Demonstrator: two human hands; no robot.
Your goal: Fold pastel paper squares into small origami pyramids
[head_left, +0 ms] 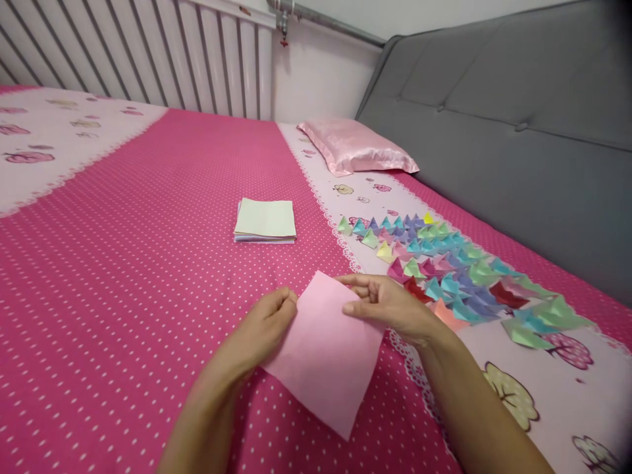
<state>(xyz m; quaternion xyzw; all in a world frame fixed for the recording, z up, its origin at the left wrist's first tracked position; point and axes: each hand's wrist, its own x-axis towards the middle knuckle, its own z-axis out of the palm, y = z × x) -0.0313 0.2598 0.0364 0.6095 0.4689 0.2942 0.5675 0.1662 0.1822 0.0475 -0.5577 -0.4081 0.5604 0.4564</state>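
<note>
Now | left hand (270, 326): grip pinching pink sheet (328, 359) | right hand (390, 304): grip pinching its upper-right edge | paper stack (265, 218) on bed (148, 283) beyond

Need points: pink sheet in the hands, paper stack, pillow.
Pink sheet (328, 355): head view, middle of its face.
Paper stack (265, 219): head view, its top face.
Pillow (360, 146): head view, its upper surface.

Left grip (270, 324) and right grip (390, 306) hold a pink sheet (328, 355) near colourful folded papers (450, 284)

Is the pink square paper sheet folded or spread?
Spread: the pink square paper sheet shows one broad, gently curved face, no flaps.
</note>
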